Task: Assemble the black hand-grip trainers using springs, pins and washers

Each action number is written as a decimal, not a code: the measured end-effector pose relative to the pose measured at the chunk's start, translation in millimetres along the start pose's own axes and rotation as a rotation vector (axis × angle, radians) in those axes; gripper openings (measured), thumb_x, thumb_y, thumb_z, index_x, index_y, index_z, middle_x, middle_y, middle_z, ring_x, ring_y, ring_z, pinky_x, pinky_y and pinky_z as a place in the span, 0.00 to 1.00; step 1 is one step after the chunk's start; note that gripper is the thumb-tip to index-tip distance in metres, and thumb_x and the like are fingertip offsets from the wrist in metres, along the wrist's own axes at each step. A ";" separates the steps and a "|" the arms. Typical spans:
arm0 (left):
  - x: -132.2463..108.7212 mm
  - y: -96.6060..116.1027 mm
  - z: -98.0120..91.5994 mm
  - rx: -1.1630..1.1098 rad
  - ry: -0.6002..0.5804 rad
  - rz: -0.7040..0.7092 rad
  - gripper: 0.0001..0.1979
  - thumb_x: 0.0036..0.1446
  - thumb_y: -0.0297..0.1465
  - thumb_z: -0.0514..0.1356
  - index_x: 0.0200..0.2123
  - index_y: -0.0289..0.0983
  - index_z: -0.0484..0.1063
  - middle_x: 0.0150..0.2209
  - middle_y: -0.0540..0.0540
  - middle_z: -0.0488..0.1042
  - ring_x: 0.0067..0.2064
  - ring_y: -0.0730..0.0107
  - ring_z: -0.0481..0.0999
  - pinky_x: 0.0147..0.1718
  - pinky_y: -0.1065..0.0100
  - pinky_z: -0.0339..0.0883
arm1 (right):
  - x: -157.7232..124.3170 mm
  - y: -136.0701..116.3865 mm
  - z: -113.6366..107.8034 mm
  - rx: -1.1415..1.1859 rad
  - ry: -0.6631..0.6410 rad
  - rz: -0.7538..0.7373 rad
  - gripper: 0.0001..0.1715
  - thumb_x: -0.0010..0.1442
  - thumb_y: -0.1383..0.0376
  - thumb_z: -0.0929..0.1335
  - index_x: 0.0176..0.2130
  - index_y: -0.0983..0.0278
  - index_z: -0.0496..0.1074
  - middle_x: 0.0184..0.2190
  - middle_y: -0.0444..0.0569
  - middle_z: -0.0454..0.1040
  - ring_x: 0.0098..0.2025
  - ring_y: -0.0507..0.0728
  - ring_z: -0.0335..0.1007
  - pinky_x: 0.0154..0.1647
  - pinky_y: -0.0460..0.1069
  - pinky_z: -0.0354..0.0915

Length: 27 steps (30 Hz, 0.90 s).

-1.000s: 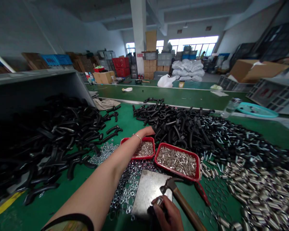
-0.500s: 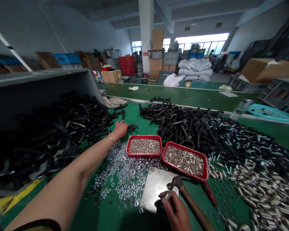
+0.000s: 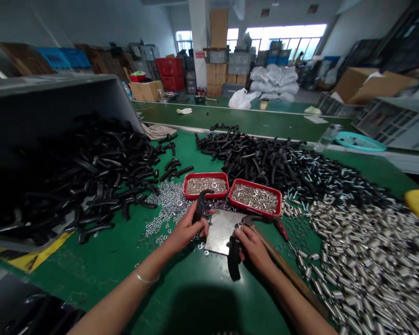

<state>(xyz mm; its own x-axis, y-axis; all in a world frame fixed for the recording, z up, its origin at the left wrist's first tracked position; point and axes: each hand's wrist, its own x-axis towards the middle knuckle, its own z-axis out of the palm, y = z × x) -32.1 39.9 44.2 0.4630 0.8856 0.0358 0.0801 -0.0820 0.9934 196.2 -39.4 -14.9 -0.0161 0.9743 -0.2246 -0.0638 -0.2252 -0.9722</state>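
My left hand (image 3: pixel 185 229) is closed around a curved black hook-shaped part (image 3: pixel 203 204), raised at the left edge of a flat metal plate (image 3: pixel 220 229). To the right of it, my right hand (image 3: pixel 254 245) grips a black plastic handle (image 3: pixel 234 261), whose lower end points down toward the table. A small shiny metal piece (image 3: pixel 239 226) shows by the right fingertips at the top of that handle; its kind cannot be made out. Behind the right hand, a hammer (image 3: pixel 282 265) lies with its head on the plate's corner. The two held parts are apart.
Two red trays (image 3: pixel 226 184) of small metal pieces stand beyond the plate. Nuts and rings (image 3: pixel 169 204) are scattered leftward. A grey crate (image 3: pixel 120 95) spills black parts at left. Black parts (image 3: pixel 261 156) and metal cylinders (image 3: pixel 366 260) are heaped at right, near a red-handled screwdriver (image 3: pixel 281 230).
My left hand has come back from beside the black pile toward the plate, bringing the hook-shaped part. My right hand still holds its handle, now more plainly in view. The camera has tilted down.
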 end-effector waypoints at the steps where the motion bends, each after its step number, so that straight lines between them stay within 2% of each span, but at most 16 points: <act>1: -12.4 -3.8 9.1 -0.141 -0.032 -0.035 0.31 0.61 0.37 0.58 0.65 0.42 0.52 0.46 0.42 0.73 0.29 0.73 0.72 0.31 0.67 0.68 | -0.5 -1.1 -1.0 0.007 -0.007 0.004 0.25 0.62 0.43 0.66 0.35 0.62 0.65 0.19 0.36 0.65 0.14 0.48 0.57 0.15 0.43 0.51; 3: -28.9 -8.4 22.3 -0.314 -0.025 -0.089 0.32 0.62 0.41 0.58 0.66 0.42 0.52 0.43 0.44 0.72 0.28 0.75 0.71 0.31 0.69 0.66 | -2.2 -3.5 -1.9 0.005 -0.016 0.005 0.24 0.63 0.43 0.66 0.35 0.62 0.65 0.19 0.36 0.65 0.14 0.47 0.57 0.15 0.43 0.51; 6: -36.1 -9.0 34.4 -0.390 -0.027 -0.141 0.31 0.61 0.43 0.61 0.63 0.40 0.57 0.40 0.46 0.70 0.28 0.77 0.70 0.32 0.69 0.65 | -5.8 -9.6 0.2 -0.046 0.004 -0.005 0.24 0.63 0.43 0.65 0.35 0.61 0.65 0.21 0.37 0.65 0.17 0.49 0.58 0.17 0.44 0.54; 10: -30.9 -4.8 47.0 -0.383 -0.092 -0.211 0.27 0.57 0.43 0.65 0.54 0.36 0.64 0.35 0.49 0.69 0.31 0.75 0.71 0.34 0.71 0.66 | -12.2 -23.5 6.5 -0.362 0.140 -0.209 0.20 0.67 0.49 0.64 0.31 0.60 0.65 0.24 0.40 0.65 0.26 0.52 0.64 0.28 0.46 0.59; 12: -27.7 -3.9 53.5 -0.370 -0.072 -0.261 0.21 0.59 0.45 0.63 0.47 0.35 0.66 0.29 0.52 0.68 0.27 0.77 0.69 0.29 0.74 0.63 | -16.3 -30.6 9.3 -0.503 0.159 -0.284 0.18 0.68 0.52 0.62 0.31 0.60 0.65 0.25 0.41 0.66 0.29 0.54 0.65 0.32 0.47 0.59; 14: -25.8 -4.3 59.8 -0.347 -0.048 -0.299 0.19 0.60 0.46 0.60 0.42 0.36 0.64 0.23 0.55 0.66 0.21 0.78 0.65 0.22 0.76 0.58 | -20.3 -35.7 11.0 -0.571 0.122 -0.292 0.16 0.70 0.54 0.61 0.34 0.60 0.65 0.25 0.41 0.67 0.28 0.54 0.65 0.32 0.47 0.58; 17: -26.0 -6.0 67.4 -0.319 -0.056 -0.350 0.20 0.62 0.49 0.56 0.42 0.39 0.59 0.22 0.55 0.70 0.16 0.77 0.64 0.14 0.76 0.54 | -24.6 -38.5 11.4 -0.653 0.114 -0.289 0.15 0.70 0.54 0.60 0.36 0.59 0.65 0.26 0.43 0.69 0.28 0.56 0.67 0.32 0.48 0.58; 19: -27.6 -7.1 71.4 -0.303 -0.063 -0.384 0.22 0.62 0.52 0.54 0.43 0.40 0.57 0.24 0.54 0.72 0.14 0.77 0.65 0.12 0.77 0.54 | -25.5 -38.2 11.0 -0.716 0.130 -0.295 0.14 0.70 0.55 0.59 0.36 0.59 0.66 0.28 0.45 0.70 0.29 0.57 0.68 0.34 0.48 0.58; 22: -29.6 -8.4 77.1 -0.246 -0.074 -0.400 0.24 0.61 0.55 0.52 0.41 0.40 0.57 0.20 0.56 0.70 0.13 0.77 0.64 0.11 0.78 0.52 | -24.5 -37.7 10.8 -0.769 0.109 -0.293 0.14 0.70 0.56 0.59 0.37 0.59 0.66 0.28 0.46 0.72 0.30 0.58 0.69 0.33 0.49 0.58; 27: -28.2 -8.0 87.0 -0.030 -0.042 -0.330 0.22 0.64 0.55 0.49 0.40 0.40 0.57 0.18 0.57 0.67 0.11 0.77 0.60 0.10 0.77 0.49 | -21.6 -38.6 10.3 -0.737 0.108 -0.317 0.14 0.69 0.56 0.60 0.33 0.59 0.63 0.26 0.45 0.70 0.29 0.57 0.67 0.32 0.49 0.58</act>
<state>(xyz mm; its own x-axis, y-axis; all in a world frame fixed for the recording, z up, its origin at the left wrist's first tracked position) 30.9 -24.1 25.8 0.4529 0.8423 -0.2922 0.2062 0.2199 0.9535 188.7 -51.7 28.2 -0.0088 0.9949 0.1001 0.6254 0.0836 -0.7758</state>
